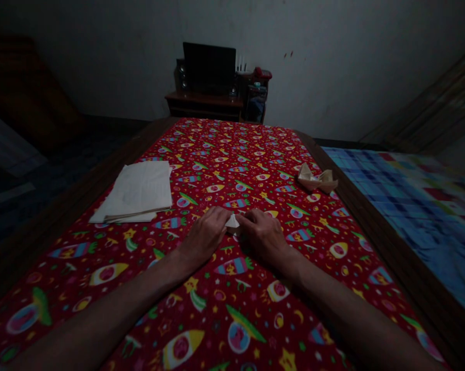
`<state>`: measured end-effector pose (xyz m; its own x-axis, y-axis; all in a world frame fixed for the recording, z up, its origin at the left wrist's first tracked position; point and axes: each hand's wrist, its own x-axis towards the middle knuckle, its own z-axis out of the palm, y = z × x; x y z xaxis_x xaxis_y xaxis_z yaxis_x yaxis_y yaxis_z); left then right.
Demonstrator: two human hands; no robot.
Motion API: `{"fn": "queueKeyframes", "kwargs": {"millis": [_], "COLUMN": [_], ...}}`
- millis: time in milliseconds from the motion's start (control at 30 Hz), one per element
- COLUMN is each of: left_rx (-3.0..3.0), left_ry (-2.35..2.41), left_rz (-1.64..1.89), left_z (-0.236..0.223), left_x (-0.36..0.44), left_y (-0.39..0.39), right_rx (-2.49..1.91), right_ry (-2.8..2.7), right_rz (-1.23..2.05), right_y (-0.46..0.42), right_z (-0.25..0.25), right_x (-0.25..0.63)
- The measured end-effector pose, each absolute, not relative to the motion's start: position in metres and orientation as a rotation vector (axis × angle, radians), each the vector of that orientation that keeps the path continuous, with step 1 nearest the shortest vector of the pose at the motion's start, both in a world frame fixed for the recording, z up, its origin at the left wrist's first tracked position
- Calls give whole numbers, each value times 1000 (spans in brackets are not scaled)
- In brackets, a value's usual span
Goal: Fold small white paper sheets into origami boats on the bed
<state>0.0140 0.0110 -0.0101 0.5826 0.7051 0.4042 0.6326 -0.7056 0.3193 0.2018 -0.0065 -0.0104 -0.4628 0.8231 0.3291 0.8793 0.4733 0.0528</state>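
Note:
Both my hands rest on a red patterned tablecloth (232, 154), close together near the middle. A small folded piece of white paper (232, 222) sits between them. My left hand (203, 235) has its fingers curled and pressed against the paper's left side. My right hand (262, 234) pinches its right side with the fingertips. Most of the paper is hidden under the fingers.
A stack of white paper sheets (137, 191) lies at the left of the cloth. Folded paper shapes (316, 179) sit near the right edge. A blue checked mat (410, 206) lies to the right. A dark screen on a low cabinet (209, 77) stands against the far wall.

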Motion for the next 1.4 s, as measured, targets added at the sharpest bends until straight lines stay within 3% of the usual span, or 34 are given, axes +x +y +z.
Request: {"fn": "queueKeyframes", "kwargs": {"millis": [433, 700, 1400], "left_rx": [2948, 2927, 2908], "left_ry": [967, 1071, 908], "left_rz": [648, 404, 331], "left_z": [-22, -15, -6], "left_x": [3, 8, -2], "left_y": [2, 4, -18], "right_rx": [-1141, -1246, -1183], "right_ry": [-2650, -2609, -2482], "right_rz": [-234, -177, -86], "right_y": [-4, -6, -16], "right_z": [-7, -7, -9], "right_x": [221, 216, 219]}}
